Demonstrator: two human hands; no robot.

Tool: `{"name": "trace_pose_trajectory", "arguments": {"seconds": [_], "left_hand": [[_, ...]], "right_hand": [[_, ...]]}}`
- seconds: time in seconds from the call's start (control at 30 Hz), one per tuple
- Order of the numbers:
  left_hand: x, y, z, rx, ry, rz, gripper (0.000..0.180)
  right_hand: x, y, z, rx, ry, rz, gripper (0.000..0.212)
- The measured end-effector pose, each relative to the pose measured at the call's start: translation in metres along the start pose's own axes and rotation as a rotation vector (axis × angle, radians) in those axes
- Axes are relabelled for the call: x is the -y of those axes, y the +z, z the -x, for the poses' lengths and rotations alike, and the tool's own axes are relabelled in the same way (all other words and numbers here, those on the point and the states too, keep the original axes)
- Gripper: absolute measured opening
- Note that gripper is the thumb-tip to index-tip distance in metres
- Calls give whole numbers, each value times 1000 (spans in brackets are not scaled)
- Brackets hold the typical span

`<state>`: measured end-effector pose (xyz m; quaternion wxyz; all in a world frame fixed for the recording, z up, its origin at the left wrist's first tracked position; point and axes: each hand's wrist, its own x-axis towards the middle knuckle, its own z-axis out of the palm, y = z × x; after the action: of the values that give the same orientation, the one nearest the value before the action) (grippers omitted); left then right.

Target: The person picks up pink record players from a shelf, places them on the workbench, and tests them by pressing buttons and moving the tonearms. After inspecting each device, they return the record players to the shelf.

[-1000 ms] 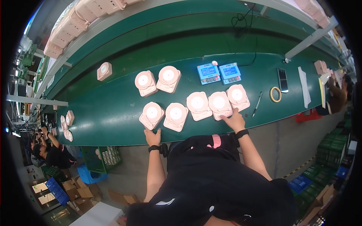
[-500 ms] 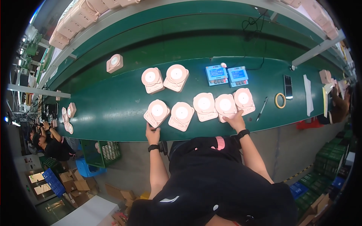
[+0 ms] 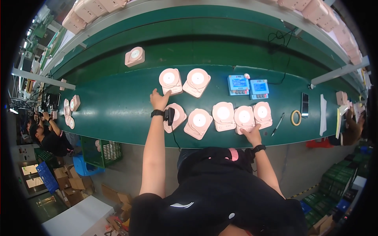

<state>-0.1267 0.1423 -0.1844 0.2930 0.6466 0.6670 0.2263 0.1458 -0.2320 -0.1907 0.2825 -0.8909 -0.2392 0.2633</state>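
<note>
Several pink devices shaped like small record players, with white discs, lie on the green table. My left hand (image 3: 159,100) reaches over the table with its fingers apart, at the near left edge of a back-row pink record player (image 3: 169,79). Its wrist, with a black strap and small black device, partly covers a front-row pink record player (image 3: 178,114). My right hand (image 3: 252,135) grips the near right corner of another pink record player (image 3: 243,117); part of its fingers is hidden. Beside that one stand pink record players on its right (image 3: 262,112) and left (image 3: 224,113).
Two blue boxes with screens (image 3: 238,84) stand at the back right. A pen (image 3: 278,124), a yellow tape ring (image 3: 295,117), a phone (image 3: 305,104) and a white strip (image 3: 323,115) lie further right. Overhead, a shelf holds more pink devices (image 3: 321,15). Co-workers sit at both ends.
My left hand has left the near edge of the front-left record player and moved forward to the back row. My right hand stays at the same record player. The whole view has shifted slightly.
</note>
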Motion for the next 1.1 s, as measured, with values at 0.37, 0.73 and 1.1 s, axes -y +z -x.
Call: {"name": "trace_pose_trajectory", "arguments": {"seconds": [0.37, 0.73, 1.1], "left_hand": [[-14, 34, 4, 103, -218, -65, 92], [12, 44, -9, 42, -198, 107, 76], [8, 51, -8, 30, -190, 124, 72]], "right_hand": [[10, -8, 4, 42, 88, 14, 80], [8, -5, -2, 19, 12, -61, 81], [1, -6, -1, 4, 34, -47, 82]]}}
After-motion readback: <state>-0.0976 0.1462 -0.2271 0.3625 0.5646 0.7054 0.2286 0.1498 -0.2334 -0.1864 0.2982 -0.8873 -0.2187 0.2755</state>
